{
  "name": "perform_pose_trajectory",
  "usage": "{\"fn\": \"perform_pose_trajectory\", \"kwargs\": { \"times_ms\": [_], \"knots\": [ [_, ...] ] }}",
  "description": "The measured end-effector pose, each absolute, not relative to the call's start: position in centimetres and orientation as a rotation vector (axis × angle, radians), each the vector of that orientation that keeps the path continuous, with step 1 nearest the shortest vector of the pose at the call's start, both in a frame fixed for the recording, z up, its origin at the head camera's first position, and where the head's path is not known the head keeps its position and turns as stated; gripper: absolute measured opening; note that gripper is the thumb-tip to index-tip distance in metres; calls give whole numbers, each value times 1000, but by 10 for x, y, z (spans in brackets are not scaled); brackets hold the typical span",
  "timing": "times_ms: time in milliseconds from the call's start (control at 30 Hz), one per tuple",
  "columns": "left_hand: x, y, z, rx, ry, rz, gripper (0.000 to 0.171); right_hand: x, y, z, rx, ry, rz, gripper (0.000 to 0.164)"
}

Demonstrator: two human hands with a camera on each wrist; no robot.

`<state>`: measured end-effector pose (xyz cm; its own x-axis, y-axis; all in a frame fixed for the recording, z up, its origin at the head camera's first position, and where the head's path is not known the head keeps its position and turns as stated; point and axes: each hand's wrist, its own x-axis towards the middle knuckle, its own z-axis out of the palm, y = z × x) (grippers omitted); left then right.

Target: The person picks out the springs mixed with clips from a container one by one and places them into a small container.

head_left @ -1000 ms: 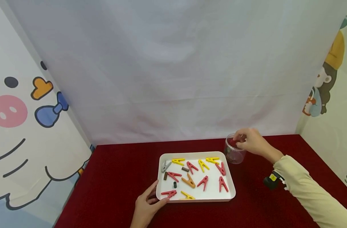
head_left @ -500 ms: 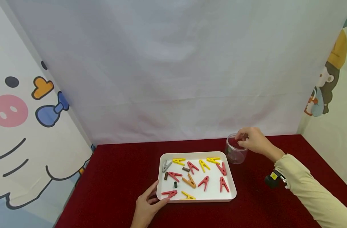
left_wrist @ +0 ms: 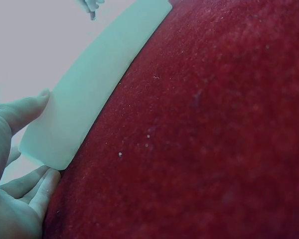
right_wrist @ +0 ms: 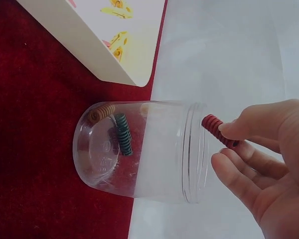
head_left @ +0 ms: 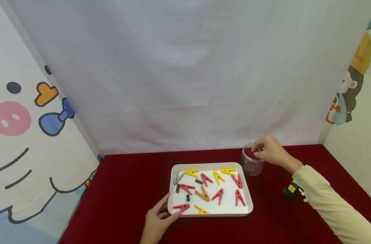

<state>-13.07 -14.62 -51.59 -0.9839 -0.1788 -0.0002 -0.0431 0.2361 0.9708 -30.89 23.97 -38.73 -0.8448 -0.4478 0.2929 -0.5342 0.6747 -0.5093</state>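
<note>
My right hand (head_left: 269,149) pinches a red coil spring (right_wrist: 219,130) between thumb and fingers, right at the mouth of a clear plastic jar (right_wrist: 159,184). Inside the jar lie a brown spring (right_wrist: 102,114) and a dark green spring (right_wrist: 123,134). At the near left corner of a white tray (head_left: 222,213), my left hand (head_left: 156,220) grips the edge, thumb on the front wall and fingers along the side. The tray carries several red spring clamps (head_left: 217,195), yellow clamps (head_left: 218,177), an orange clamp (head_left: 202,194), a grey clamp (head_left: 178,178) and small springs (head_left: 199,181).
The jar stands just off the tray's far right corner. A dark red cloth (head_left: 130,189) covers the table beneath both. Behind them hangs a white curtain (head_left: 185,84), with cartoon-printed panels (head_left: 30,176) at the sides.
</note>
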Motion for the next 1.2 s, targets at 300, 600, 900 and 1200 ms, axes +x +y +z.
{"fn": "perform_pose_trajectory", "kwargs": {
  "times_ms": [300, 600, 900, 1200],
  "knots": [
    [-131, -146, -517, 220, -2377, -1855, 72, -312, 237, -392, 800, -2757, 889, 10],
    [-131, -145, -517, 232, -2377, -1836, 72, -313, 234, -396, 841, -2739, 891, 9],
    [-131, -145, -517, 226, -2390, -1824, 72, -310, 232, -395, 798, -2795, 898, 4],
    [-132, -146, -519, 222, -2382, -1829, 72, -304, 228, -389, 818, -2793, 909, 4]
  ]
}}
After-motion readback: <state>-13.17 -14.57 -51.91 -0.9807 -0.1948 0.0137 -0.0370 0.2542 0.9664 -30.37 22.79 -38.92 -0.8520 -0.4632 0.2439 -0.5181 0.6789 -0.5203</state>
